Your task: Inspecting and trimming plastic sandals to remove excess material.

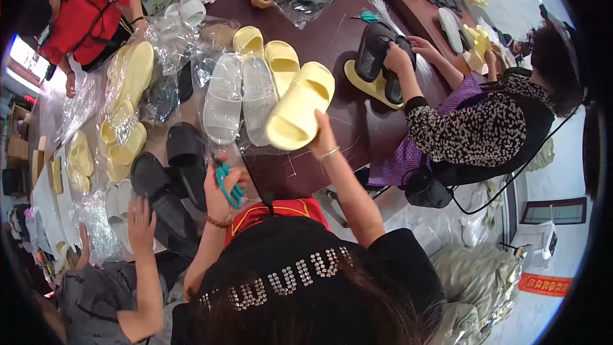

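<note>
Pale-yellow slide sandal (pixel 297 121): smooth footbed, rounded heel, broad ribbed strap; held above the table, strap end pointing away from the wearer.

Materials, left to right: crinkled, glossy clear plastic bag (pixel 133 86) around yellow slides; matte black slide (pixel 186 153) with a wide band; translucent grey-white slides (pixel 223 99), straps finely ribbed; dark red-brown, smooth tabletop (pixel 357 160); a co-worker's black slides (pixel 375 51) over a yellow one.

Positions: left hand (pixel 217 197) closed around teal-handled scissors (pixel 230 186), apart from the sandal, to its lower left. Right hand (pixel 324 137) grips the sandal at its right edge, thumb on the upper face, other fingers mostly hidden.

Writing: rhinestone lettering (pixel 290 279) across the wearer's black shirt; at far right, red banner (pixel 544 284) with gold characters. Neither transcribed.
</note>
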Motion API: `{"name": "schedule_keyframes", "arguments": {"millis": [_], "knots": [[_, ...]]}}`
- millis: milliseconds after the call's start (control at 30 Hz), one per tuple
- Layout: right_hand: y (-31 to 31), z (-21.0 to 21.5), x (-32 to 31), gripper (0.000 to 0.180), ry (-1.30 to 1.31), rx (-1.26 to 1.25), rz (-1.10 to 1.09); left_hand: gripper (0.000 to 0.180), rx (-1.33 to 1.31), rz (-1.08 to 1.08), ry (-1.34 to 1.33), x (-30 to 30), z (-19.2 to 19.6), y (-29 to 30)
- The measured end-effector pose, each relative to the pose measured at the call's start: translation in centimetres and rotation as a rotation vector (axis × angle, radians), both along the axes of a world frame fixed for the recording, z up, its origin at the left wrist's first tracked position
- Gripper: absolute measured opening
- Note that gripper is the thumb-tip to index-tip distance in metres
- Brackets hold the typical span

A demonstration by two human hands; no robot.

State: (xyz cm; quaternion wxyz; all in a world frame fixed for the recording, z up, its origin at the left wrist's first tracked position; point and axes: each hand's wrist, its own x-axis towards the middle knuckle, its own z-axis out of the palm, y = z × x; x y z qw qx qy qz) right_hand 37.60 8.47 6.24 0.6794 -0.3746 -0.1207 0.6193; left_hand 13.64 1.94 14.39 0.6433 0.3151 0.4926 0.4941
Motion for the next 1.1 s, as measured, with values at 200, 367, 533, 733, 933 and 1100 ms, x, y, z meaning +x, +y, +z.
{"name": "schedule_keyframes", "arguments": {"millis": [200,367,533,733,933,1100], "knots": [[3.0,0.0,10.0,0.049,-0.271,-0.171,0.295,0.037,-0.097,0.083,0.051,-4.5,-3.7,-4.3],[8.0,0.8,14.4,0.044,-0.067,-0.077,0.127,0.038,-0.143,0.21,0.136,-5.7,-4.5,-8.0],[9.6,0.5,15.8,0.044,-1.45,-0.127,-0.492,0.04,-0.101,0.262,0.172,-7.6,-5.1,-8.1],[6.0,-3.6,-1.5,0.03,-1.224,0.247,0.303,0.045,-0.076,0.468,0.44,-11.4,-6.2,-9.4],[-0.9,-15.7,-16.0,0.032,-1.34,0.69,0.786,0.057,0.181,0.687,1.023,-13.8,-9.2,-4.4],[-6.8,-9.0,-26.4,0.084,-1.183,0.027,0.698,0.058,-0.104,0.662,1.232,-20.6,-9.5,-10.2]]}}
